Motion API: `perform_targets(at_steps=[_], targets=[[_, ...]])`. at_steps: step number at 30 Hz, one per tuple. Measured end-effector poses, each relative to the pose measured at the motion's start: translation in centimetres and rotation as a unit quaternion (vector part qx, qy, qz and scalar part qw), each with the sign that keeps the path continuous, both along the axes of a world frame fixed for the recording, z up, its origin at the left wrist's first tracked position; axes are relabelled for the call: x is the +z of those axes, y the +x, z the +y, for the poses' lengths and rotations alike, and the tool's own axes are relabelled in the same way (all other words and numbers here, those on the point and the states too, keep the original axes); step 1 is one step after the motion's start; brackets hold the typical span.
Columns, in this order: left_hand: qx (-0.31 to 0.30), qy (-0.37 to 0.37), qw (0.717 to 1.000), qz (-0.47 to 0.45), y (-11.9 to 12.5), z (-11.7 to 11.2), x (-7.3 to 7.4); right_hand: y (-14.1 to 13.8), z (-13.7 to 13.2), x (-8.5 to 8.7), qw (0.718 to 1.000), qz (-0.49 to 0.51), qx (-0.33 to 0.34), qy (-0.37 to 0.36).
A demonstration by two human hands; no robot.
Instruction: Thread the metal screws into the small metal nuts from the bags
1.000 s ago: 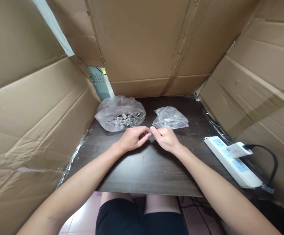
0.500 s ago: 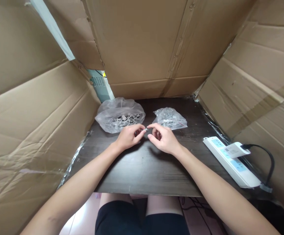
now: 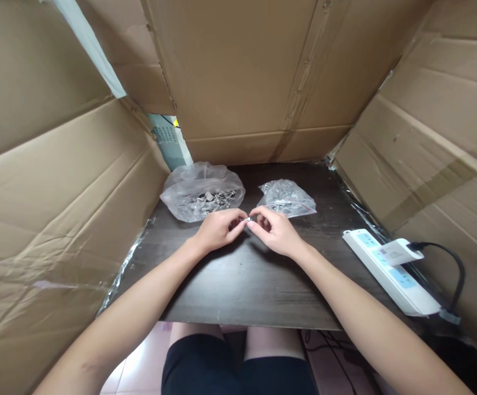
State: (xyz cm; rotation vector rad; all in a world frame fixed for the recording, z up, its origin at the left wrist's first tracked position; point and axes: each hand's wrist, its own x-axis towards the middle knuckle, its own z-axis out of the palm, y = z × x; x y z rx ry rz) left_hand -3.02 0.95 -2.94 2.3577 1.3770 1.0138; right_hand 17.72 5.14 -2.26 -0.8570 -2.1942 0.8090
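Over the middle of the dark table, my left hand (image 3: 220,227) pinches a small silvery metal screw (image 3: 247,219) between thumb and index finger. My right hand (image 3: 276,231) meets it from the other side, with thumb and fingertip closed on the screw's right end. The fingers partly hide the screw, and it is too small to show its detail. Just beyond my left hand sits a clear plastic bag (image 3: 180,193), its mouth open on a heap of small metal pieces (image 3: 217,199). A smaller clear bag (image 3: 293,197), also holding metal pieces, lies beyond my right hand.
A white power strip (image 3: 390,274) with a plugged-in white adapter (image 3: 400,251) and black cable (image 3: 458,269) lies at the right. Cardboard walls (image 3: 242,71) enclose the dark table (image 3: 238,296) at the back and both sides. The table's front edge is above my lap.
My right thumb and index finger have closed in from being apart and now touch the right end of the screw. My left hand keeps its pinch. The view has shifted slightly.
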Motion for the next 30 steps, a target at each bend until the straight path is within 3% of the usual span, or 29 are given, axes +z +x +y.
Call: perform_targets(at_steps=[7, 14, 23, 30], targets=[[-0.023, -0.017, 0.999, 0.014, 0.11, -0.21, 0.16, -0.1, -0.13, 0.05, 1.0, -0.022, 0.008, -0.011], [-0.005, -0.028, 1.0, 0.012, 0.27, -0.27, 0.25, -0.09, 0.04, -0.04, 1.0, -0.015, 0.002, 0.01], [0.003, -0.059, 0.997, -0.047, 0.53, -0.14, 0.36, -0.27, -0.15, -0.25, 0.998, -0.044, -0.003, 0.033], [-0.024, -0.001, 0.997, -0.074, 0.29, -0.07, 0.07, 0.05, 0.29, -0.46, 0.995, -0.053, -0.073, 0.034]])
